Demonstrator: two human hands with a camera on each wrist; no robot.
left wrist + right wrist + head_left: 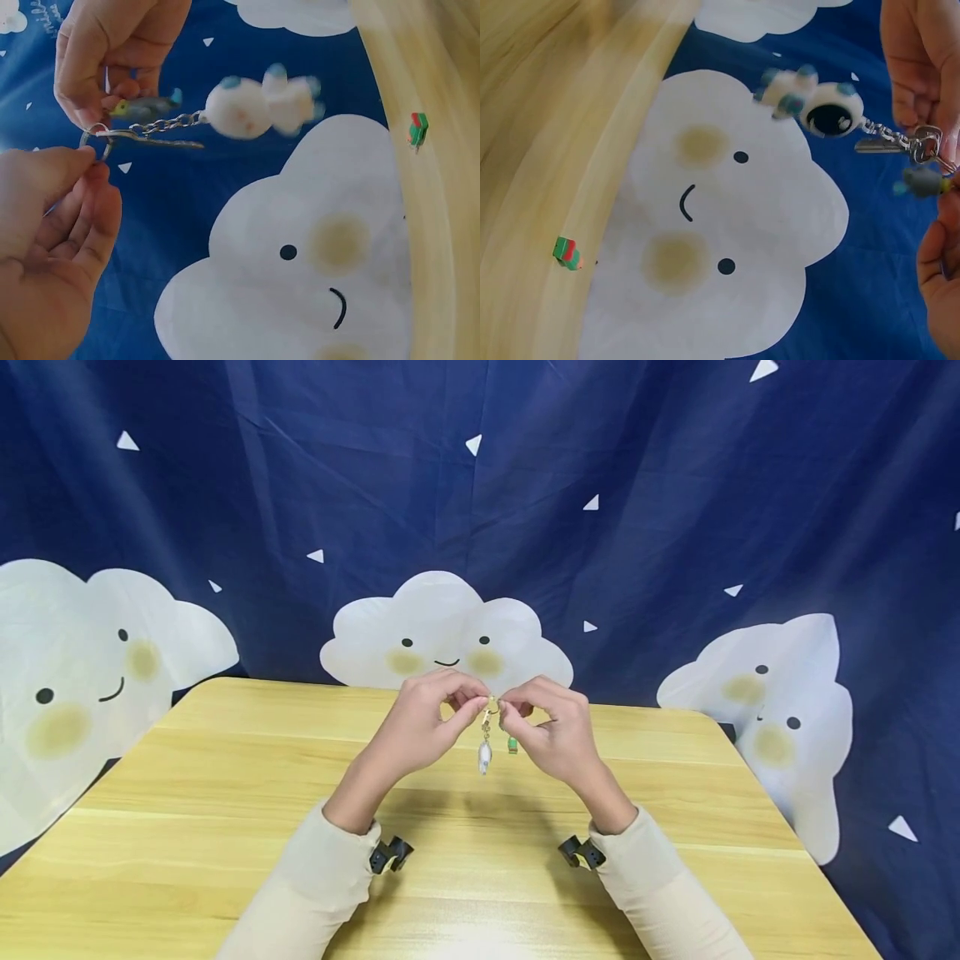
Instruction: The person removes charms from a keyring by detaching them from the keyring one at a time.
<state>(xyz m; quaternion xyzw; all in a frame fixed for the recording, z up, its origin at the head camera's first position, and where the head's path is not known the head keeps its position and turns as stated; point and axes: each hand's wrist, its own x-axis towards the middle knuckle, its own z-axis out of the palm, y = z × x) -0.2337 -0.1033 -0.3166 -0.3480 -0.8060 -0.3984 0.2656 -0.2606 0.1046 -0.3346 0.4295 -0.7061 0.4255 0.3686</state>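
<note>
Both hands are raised above the table, fingertips close together. My left hand [422, 722] pinches a metal key ring [107, 150]. From the ring hang a silver key [879, 145] and, on a short chain, a white astronaut charm [832, 109] with a dark visor and blue-green parts, blurred in the wrist views. My right hand [555, 727] pinches the yellow end of a small grey charm [922, 182] with a blue-green tip, right beside the ring. Its fingers partly hide where charm and ring meet.
A small green and red figure [418, 130] lies on the wooden table [225, 827] near the far edge, beyond the hands. Behind the table hangs a dark blue curtain [405, 485] printed with smiling clouds. Small black cameras [390, 855] are worn on both wrists.
</note>
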